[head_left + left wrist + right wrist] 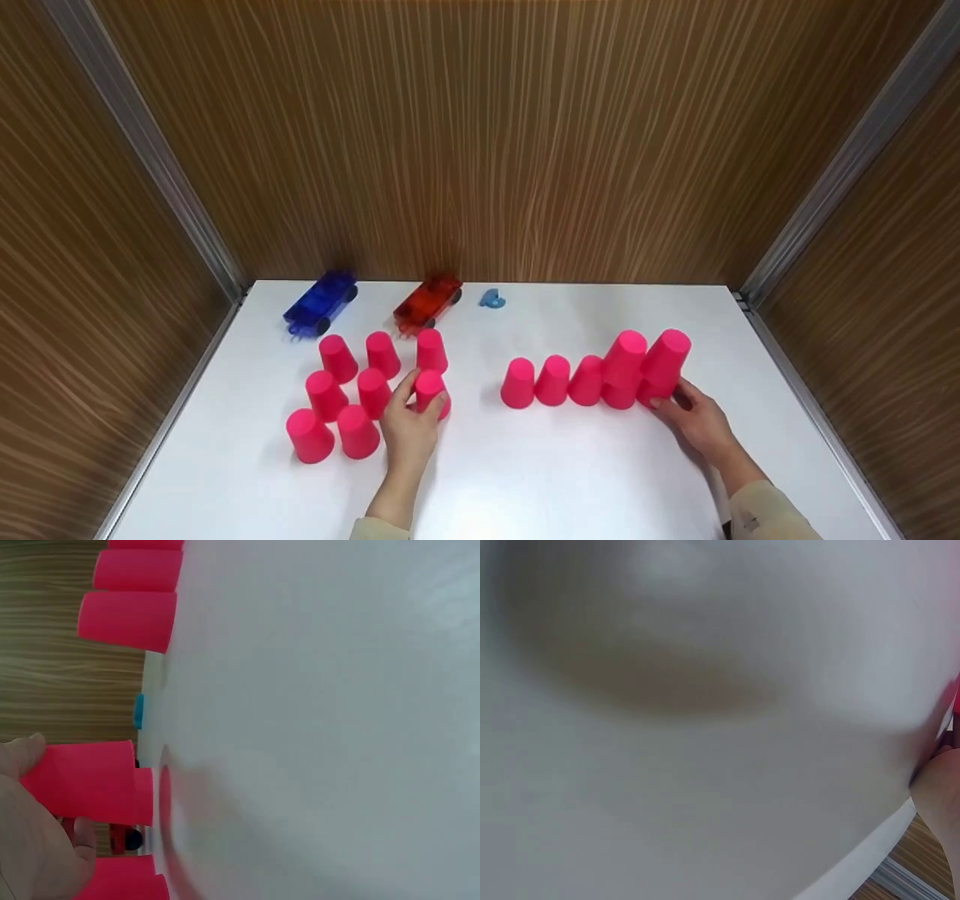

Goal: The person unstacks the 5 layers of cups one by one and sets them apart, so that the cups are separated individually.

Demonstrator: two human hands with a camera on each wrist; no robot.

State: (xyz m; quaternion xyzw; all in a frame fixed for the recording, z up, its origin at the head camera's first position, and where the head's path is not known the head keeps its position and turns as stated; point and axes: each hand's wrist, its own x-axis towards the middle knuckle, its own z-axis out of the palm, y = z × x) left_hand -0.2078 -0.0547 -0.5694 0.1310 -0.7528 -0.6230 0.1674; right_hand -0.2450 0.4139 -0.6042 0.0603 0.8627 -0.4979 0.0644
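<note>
Pink cup: I see the held cup [430, 386] pinched between the thumb and fingers of the left hand [409, 431]. From the left wrist camera, its rim looks up off the white table [540, 480].
Cup bunch: Seven loose cups [358, 433] stand upside down on the left side, close to that hand.
Cup row: Five cups make a bottom row [553, 381] on the right side. Two top cups [667, 356] sit over its right end. I can't tell if they slide down over the lower ones or just stand on them.
Right hand: My far-off view shows the right hand [699, 420] with its thumb and fingers clamped on the end cup [650, 391], down low. The right wrist camera barely shows it.
Toys: A blue car [322, 301], a red car [429, 301] and a little blue piece [492, 298] sit at the back.
Step now: I think one cup is being picked up while the stack is held steady.
Next move: I'd say it calls for a slow, straight lift past the near cups, with the row not bumped.
</note>
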